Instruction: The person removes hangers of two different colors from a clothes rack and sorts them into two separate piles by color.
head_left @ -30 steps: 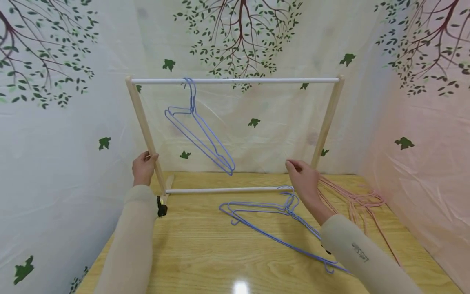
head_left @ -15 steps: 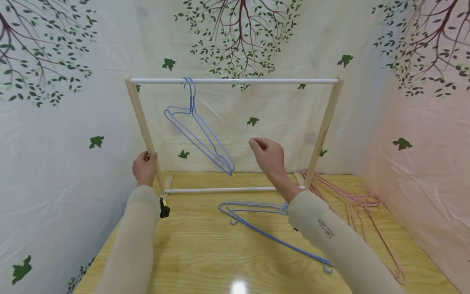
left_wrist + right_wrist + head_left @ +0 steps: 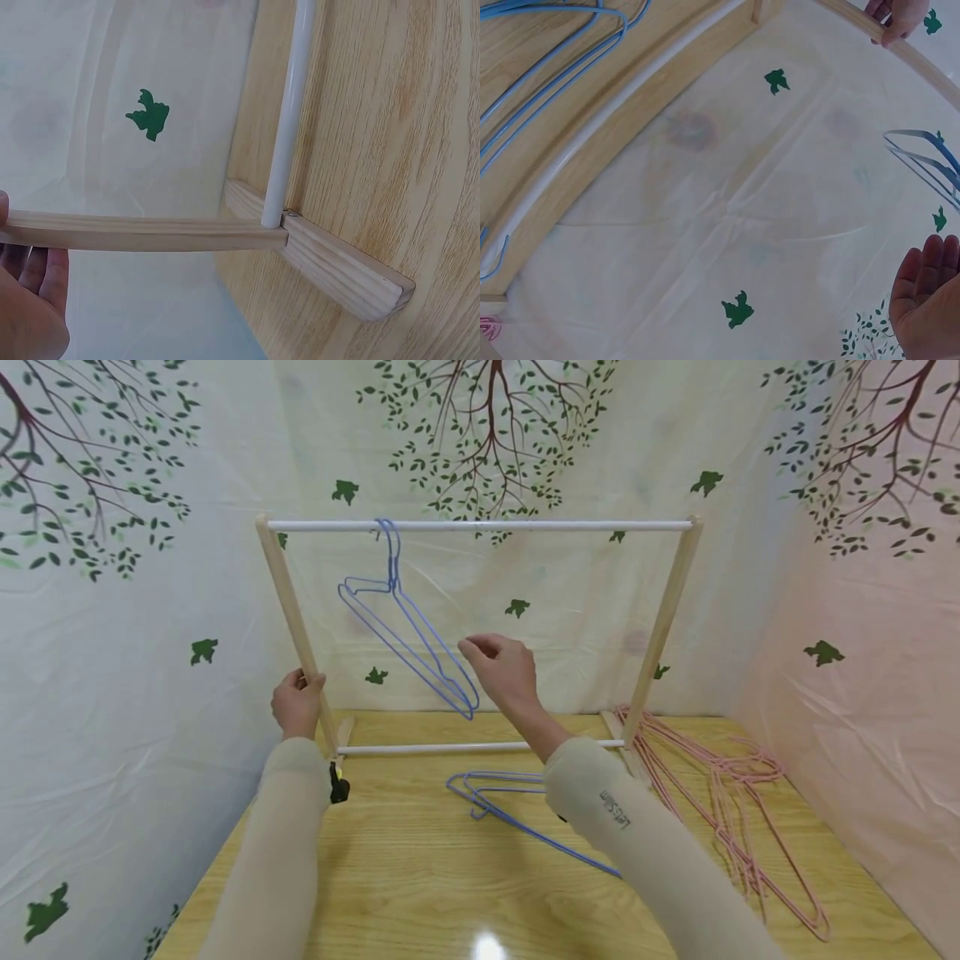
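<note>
My left hand [image 3: 296, 703] grips the left wooden post [image 3: 288, 602] of a small clothes rack. In the left wrist view, its thumb tip and fingers lie either side of the post [image 3: 150, 234]. My right hand [image 3: 506, 672] is raised before the rack, its fingers loosely bent with nothing visible in them. Just left of it, apart in the right wrist view, are a few blue wire hangers [image 3: 392, 578] hooked on the white top rail [image 3: 525, 526]. More blue hangers [image 3: 555, 843] lie on the table, partly hidden by my right forearm.
A pile of pink hangers [image 3: 723, 766] lies by the rack's right foot. The white lower rail [image 3: 420, 748] runs close above the wooden table [image 3: 405, 877]. Behind stands a leaf-printed curtain [image 3: 570, 610]. A black object [image 3: 339, 785] shows at my left wrist.
My right hand has moved left and somewhat up from near the right post to beside the hanging blue hangers. My left hand has stayed on the post.
</note>
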Tool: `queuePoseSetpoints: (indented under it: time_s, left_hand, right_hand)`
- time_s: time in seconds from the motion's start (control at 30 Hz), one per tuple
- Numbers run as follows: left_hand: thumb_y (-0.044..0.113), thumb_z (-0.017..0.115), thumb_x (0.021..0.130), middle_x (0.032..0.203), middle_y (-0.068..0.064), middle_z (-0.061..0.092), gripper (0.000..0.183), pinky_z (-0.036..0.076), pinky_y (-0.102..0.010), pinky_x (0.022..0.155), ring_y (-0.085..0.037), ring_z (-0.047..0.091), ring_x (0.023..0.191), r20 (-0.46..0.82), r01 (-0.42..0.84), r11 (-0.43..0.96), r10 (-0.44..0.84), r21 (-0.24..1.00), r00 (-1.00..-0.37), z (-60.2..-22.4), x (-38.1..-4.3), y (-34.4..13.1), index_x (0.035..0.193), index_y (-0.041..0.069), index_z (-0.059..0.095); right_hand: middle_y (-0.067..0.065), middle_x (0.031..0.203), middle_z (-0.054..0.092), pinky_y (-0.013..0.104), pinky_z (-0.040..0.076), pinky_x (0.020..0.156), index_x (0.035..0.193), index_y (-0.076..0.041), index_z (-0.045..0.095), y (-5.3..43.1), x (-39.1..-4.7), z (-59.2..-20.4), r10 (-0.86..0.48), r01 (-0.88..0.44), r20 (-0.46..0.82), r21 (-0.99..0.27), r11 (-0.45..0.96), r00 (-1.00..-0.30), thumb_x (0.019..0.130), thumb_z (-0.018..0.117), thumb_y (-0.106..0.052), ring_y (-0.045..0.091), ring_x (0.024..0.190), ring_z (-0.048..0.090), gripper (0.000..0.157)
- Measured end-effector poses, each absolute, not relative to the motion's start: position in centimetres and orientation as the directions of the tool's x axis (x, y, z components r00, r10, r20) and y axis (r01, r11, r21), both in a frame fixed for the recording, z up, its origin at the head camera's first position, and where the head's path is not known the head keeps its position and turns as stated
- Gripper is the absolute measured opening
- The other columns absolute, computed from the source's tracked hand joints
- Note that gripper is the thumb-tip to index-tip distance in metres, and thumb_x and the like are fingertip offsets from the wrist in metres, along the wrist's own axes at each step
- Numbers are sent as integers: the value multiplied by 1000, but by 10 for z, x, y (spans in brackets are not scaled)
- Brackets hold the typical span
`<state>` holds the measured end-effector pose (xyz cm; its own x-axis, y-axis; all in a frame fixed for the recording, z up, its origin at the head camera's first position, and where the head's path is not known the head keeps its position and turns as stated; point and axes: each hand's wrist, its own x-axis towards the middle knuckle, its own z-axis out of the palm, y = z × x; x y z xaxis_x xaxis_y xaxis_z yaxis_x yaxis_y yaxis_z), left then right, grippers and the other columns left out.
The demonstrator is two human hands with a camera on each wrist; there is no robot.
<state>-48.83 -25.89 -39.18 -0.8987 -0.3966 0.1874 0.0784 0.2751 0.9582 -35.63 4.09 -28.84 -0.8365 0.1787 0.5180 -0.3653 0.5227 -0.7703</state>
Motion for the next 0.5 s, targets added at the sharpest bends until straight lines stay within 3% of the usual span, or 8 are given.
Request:
queuePoseSetpoints:
  time_s: [0.5]
  left_hand:
    - [23, 60, 100, 133, -17, 61, 46, 46, -44, 102, -32, 58, 122, 168, 68, 273, -361, 960, -917, -386, -489, -261, 143, 6, 54]
  right_hand:
    - [-2, 95, 73, 30, 52, 78, 109, -13, 78, 17, -370, -286, 128, -312, 471, -740, 596, -873, 91, 72, -35, 13, 87, 67, 29]
